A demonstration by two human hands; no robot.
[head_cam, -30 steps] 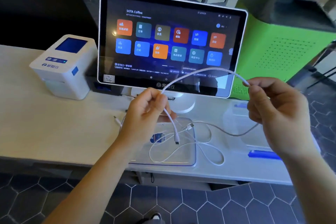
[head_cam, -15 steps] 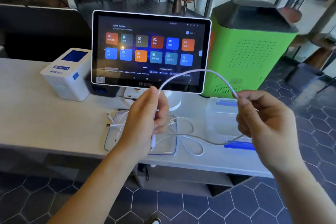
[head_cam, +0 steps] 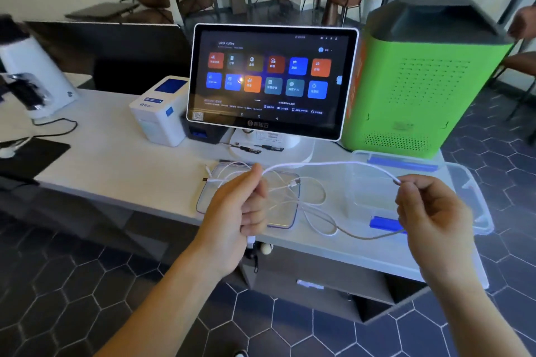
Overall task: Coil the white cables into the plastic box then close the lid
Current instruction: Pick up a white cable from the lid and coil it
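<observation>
A white cable (head_cam: pixel 327 164) stretches between my two hands above the counter. My left hand (head_cam: pixel 237 211) is closed on one part of it, with a plug end poking out below the fist. My right hand (head_cam: pixel 432 211) pinches the cable further along, and the rest droops back to the counter. More white cables (head_cam: pixel 311 203) lie loose on the clear lid (head_cam: pixel 285 224), which lies flat in front of my left hand. The clear plastic box (head_cam: pixel 470 182) with blue clips stands open at the right, behind my right hand.
A touchscreen terminal (head_cam: pixel 272 81) stands behind the lid, a white label printer (head_cam: pixel 161 113) to its left, and a green machine (head_cam: pixel 420 78) behind the box. A white appliance (head_cam: pixel 32 78) and a black mat (head_cam: pixel 32 153) sit far left. The counter's front edge is just below my hands.
My hands have moved apart and lower, pulling the cable's arch flatter. The view has pulled back and tilted up, showing more of the counter and room.
</observation>
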